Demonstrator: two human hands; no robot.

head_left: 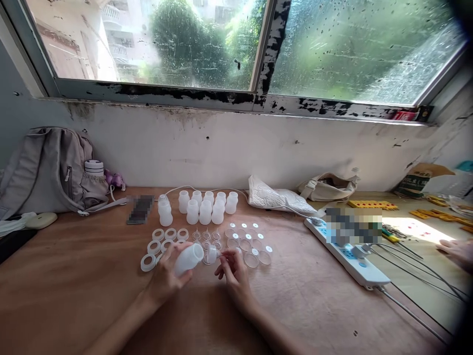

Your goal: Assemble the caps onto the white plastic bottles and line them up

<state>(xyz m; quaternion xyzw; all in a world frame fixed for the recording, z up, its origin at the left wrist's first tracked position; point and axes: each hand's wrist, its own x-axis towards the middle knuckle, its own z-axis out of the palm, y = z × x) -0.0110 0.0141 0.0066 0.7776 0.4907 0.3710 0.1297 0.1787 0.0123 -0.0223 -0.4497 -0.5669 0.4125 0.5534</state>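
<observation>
My left hand (168, 273) is wrapped round a small white plastic bottle (189, 258) lying on its side, mouth pointing right. My right hand (232, 268) pinches a small clear nipple-like cap (212, 254) right at the bottle's mouth. Behind them on the wooden table (92, 276) lie white rings (162, 240), small clear nipples (207, 236) and clear round lids (251, 241) in rows. Further back stand several upright white bottles (205, 207).
A grey backpack (51, 167) leans on the wall at the left. A white cloth (277, 197) and a beige pouch (327, 186) lie at the back. A white power strip (351, 259) with cables runs at the right, beside another person's hand (458, 251).
</observation>
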